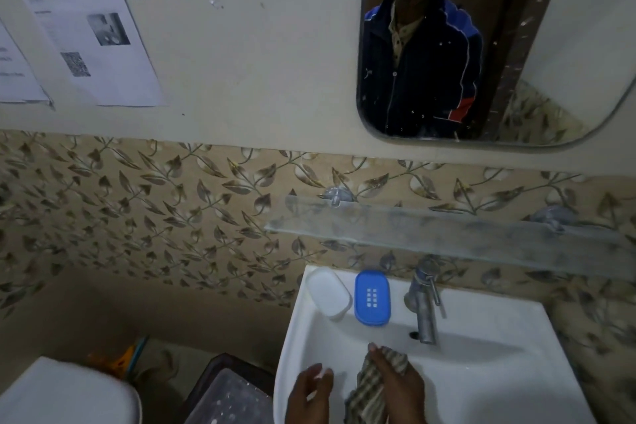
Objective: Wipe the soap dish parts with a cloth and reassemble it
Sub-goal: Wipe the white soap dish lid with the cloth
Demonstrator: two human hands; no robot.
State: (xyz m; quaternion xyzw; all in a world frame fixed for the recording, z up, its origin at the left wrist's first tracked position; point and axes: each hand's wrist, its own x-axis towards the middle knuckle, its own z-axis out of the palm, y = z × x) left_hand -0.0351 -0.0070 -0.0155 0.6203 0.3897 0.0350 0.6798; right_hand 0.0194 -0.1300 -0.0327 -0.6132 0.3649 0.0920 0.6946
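Note:
Two soap dish parts lie apart on the back rim of the white sink: a white base at the left and a blue slotted tray beside it. My right hand grips a striped cloth over the basin's front. My left hand hovers near the sink's front left edge with relaxed fingers and holds nothing. Both hands are well short of the dish parts.
A metal tap stands right of the blue tray. A glass shelf hangs above the sink, under a mirror. At lower left are a white toilet lid and a dark bin.

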